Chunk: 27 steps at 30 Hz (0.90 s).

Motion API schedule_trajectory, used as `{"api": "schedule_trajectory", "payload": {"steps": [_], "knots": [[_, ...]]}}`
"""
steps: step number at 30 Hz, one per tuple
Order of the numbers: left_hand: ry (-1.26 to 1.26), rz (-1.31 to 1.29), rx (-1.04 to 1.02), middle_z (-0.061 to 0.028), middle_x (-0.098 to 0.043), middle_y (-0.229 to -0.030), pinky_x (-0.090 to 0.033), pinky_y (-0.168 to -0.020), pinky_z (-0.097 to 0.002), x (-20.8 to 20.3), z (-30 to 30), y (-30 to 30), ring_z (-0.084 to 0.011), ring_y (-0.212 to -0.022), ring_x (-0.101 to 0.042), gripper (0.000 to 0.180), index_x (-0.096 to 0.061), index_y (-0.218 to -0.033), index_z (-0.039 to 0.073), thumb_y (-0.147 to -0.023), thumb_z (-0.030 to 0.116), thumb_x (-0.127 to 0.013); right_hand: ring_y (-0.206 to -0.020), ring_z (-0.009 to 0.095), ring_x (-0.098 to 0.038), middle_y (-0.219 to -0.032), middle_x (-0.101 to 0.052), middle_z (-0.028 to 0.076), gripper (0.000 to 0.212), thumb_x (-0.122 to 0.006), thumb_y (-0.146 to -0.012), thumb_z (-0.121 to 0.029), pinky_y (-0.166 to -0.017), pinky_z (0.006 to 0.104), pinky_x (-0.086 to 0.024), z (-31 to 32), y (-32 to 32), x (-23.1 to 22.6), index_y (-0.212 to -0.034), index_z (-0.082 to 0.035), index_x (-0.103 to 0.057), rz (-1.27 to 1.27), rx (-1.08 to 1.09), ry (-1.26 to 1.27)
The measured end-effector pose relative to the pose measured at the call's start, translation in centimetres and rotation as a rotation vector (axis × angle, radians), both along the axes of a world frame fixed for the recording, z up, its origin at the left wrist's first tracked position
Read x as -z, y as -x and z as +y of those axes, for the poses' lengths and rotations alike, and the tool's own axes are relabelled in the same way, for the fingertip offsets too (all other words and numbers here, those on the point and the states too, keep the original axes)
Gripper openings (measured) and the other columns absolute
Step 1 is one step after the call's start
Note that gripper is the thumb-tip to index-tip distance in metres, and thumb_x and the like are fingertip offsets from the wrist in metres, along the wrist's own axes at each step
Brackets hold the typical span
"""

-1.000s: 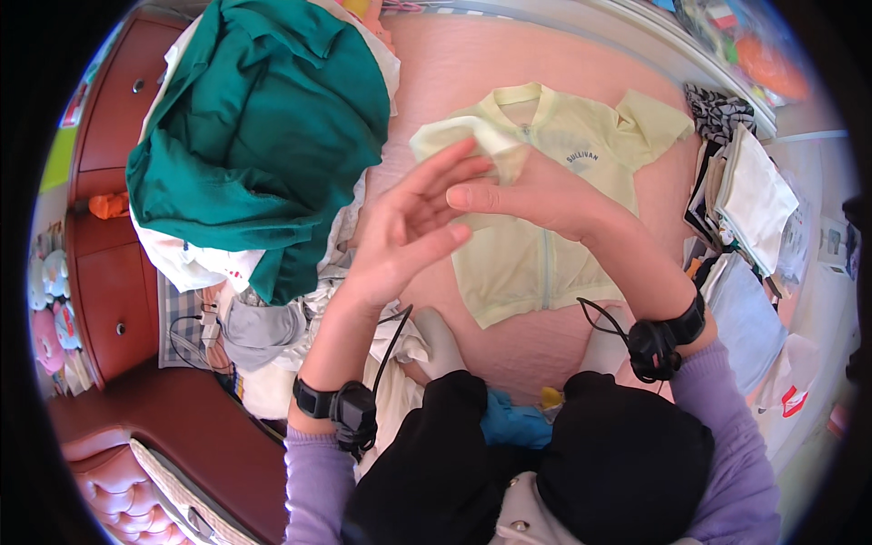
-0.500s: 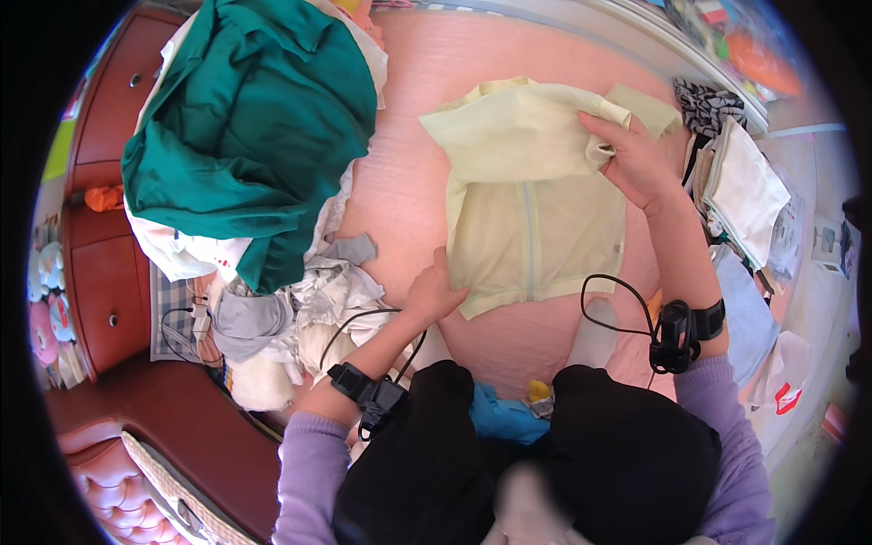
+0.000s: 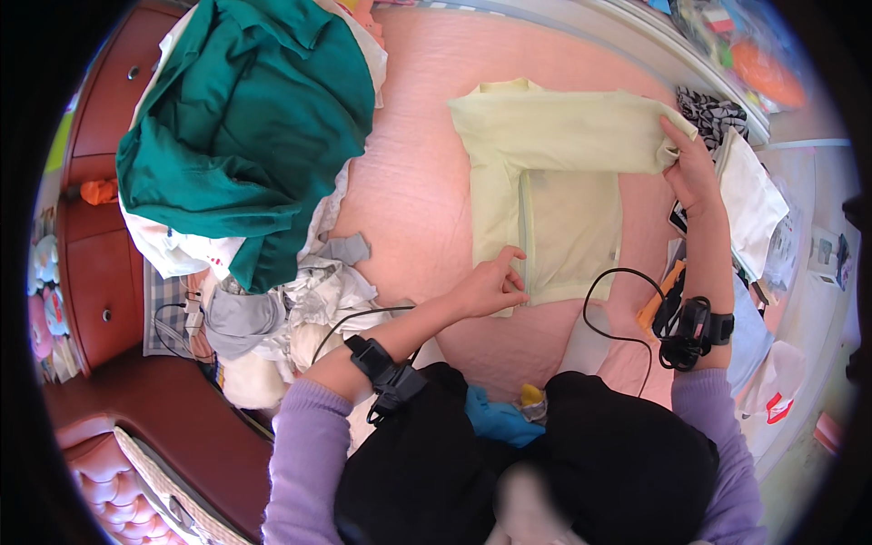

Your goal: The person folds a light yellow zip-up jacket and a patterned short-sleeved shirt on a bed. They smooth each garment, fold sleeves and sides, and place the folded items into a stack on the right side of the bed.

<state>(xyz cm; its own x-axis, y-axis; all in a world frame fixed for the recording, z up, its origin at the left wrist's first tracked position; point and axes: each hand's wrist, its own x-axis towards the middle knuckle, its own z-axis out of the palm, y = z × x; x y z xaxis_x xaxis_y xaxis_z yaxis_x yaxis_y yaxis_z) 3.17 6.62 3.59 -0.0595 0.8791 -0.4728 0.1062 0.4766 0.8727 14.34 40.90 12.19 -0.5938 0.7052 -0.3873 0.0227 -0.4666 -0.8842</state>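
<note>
A pale yellow zip-front jacket (image 3: 572, 241) lies spread before me, its left side folded in toward the zip. One sleeve stretches across the upper part to the right. My right hand (image 3: 692, 173) grips the cuff end of that sleeve, fingers wrapped round the cloth. On the folded left side, near the hem, rests my left hand (image 3: 495, 286). Its fingers are apart and touch the cloth, with nothing visibly gripped.
A green garment (image 3: 245, 136) tops a pile at the far left. Crumpled grey and white clothes (image 3: 300, 313) lie below it. Folded clothes (image 3: 754, 204) are stacked at the right. A blue cloth (image 3: 500, 418) sits between my legs. Black cables (image 3: 595, 309) loop from both wrist devices.
My right hand has drawn the sleeve to the right, straightening it. My left hand has moved right, and the jacket's left side now lies folded inward; its fingers have opened.
</note>
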Motion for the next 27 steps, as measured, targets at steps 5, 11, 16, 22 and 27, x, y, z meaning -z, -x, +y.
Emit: {"api": "schedule_trajectory", "payload": {"steps": [5, 11, 16, 22, 27], "knots": [[0.018, -0.196, 0.062, -0.0087, -0.066, -0.099, -0.053, -0.073, -0.0277, 1.9, 0.4, 0.3, -0.0119, -0.083, -0.064, 0.060, -0.040, -0.135, 0.004, -0.086, 0.014, -0.073, -0.111, 0.015, -0.060, -0.123, -0.061, 0.004, 0.033, -0.058, -0.098, -0.017, -0.091, 0.0307, -0.051, 0.4, -0.3, 2.4, -0.128, -0.004, -0.055, -0.051, 0.086, 0.010], [-0.058, -0.269, -0.156, -0.0025, -0.066, -0.092, -0.051, -0.074, -0.0252, 2.4, 3.5, 6.6, -0.0086, -0.080, -0.061, 0.021, -0.065, -0.109, 0.001, -0.092, 0.013, -0.065, -0.111, 0.015, -0.059, -0.123, -0.061, 0.004, 0.034, -0.057, -0.098, -0.017, -0.092, 0.0302, -0.050, 0.1, -1.4, 2.5, -0.129, -0.003, -0.054, -0.039, 0.110, -0.019], [-0.247, 0.437, -0.231, -0.0067, -0.067, -0.093, -0.050, -0.075, -0.0282, 2.8, 6.9, 13.5, -0.0148, -0.083, -0.062, 0.020, -0.070, -0.104, 0.004, -0.088, 0.005, -0.059, -0.111, 0.013, -0.059, -0.123, -0.062, 0.004, 0.038, -0.057, -0.098, -0.018, -0.090, 0.0282, -0.048, -1.4, -2.4, 1.3, -0.133, -0.004, -0.053, -0.007, 0.041, -0.082], [-0.226, 0.576, -0.176, -0.0074, -0.062, -0.088, -0.048, -0.074, -0.0289, 4.8, 8.4, 15.5, -0.0175, -0.078, -0.057, 0.030, -0.064, -0.118, 0.004, -0.091, 0.003, -0.051, -0.104, 0.011, -0.058, -0.124, -0.062, 0.002, 0.034, -0.058, -0.095, -0.011, -0.090, 0.0259, -0.045, -6.9, -3.3, -1.2, -0.128, -0.003, -0.060, -0.221, -0.515, -0.360], [0.020, -0.086, -0.489, 0.0007, -0.059, -0.084, -0.042, -0.067, -0.0254, 4.3, 9.0, 16.4, -0.0106, -0.076, -0.052, 0.021, -0.067, -0.108, 0.006, -0.093, 0.018, -0.059, -0.116, 0.028, -0.053, -0.132, -0.058, 0.011, 0.052, -0.060, -0.082, 0.003, -0.102, 0.0371, -0.042, -13.4, -0.9, 0.4, -0.133, -0.007, -0.056, 0.064, -1.075, -0.729]]}}
